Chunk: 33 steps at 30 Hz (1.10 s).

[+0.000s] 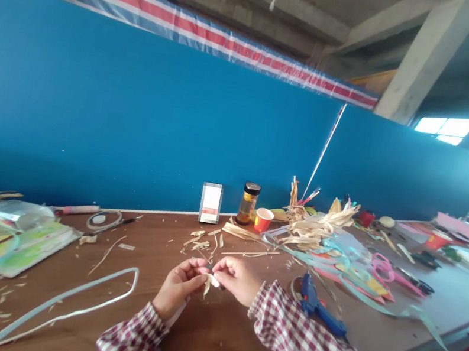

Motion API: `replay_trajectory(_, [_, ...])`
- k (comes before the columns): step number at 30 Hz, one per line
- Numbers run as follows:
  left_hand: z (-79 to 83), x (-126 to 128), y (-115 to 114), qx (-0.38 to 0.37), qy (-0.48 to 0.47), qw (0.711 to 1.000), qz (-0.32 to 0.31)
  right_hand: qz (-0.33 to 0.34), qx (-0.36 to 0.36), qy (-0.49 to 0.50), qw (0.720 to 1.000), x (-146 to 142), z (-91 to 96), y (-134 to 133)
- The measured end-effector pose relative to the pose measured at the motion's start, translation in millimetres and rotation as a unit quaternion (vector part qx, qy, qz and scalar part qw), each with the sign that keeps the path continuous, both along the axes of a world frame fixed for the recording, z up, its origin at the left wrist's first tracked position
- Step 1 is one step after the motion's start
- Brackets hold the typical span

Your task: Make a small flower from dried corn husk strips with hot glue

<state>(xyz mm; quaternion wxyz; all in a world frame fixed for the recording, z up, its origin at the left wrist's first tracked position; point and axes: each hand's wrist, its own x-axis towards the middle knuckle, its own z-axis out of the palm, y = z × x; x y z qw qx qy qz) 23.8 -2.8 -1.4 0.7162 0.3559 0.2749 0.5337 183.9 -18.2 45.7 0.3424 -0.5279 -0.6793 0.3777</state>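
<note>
My left hand (179, 286) and my right hand (236, 278) meet above the brown table (211, 339), both pinching a small pale straw piece (212, 281) between their fingertips. Both wrists wear red and white checked sleeves. Loose straw strips (205, 244) and scraps lie on the table just beyond the hands.
A blue glue gun (318, 306) lies right of my right arm. A white cord (74, 298) loops at the left. A jar (248, 203), a red cup (263, 220), a straw heap (315, 228), pink scissors (385, 269) and paper strips crowd the back right, against a blue wall.
</note>
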Motion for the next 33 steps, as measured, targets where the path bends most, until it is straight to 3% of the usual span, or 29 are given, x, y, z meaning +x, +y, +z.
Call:
replay_trajectory(6, [3.6, -2.3, -0.8, -0.007, -0.001, 1.000, -0.022, -0.014, -0.106, 0.069, 0.992, 0.3, -4.1, 2.4])
replay_trajectory(14, [6.9, -3.2, -1.6, -0.024, -0.017, 0.999, -0.040, -0.005, -0.119, 0.162, 0.979, 5.0, -23.9, 9.6])
replay_trajectory(27, [2.9, -4.2, -0.6, -0.034, -0.013, 0.999, -0.028, -0.001, -0.178, 0.231, 0.956, 0.2, -14.8, 6.3])
replay_trajectory(33, [4.7, -6.1, 3.4, -0.052, -0.065, 0.997, -0.004, -0.027, -0.211, 0.285, 0.935, -8.2, -8.2, 0.5])
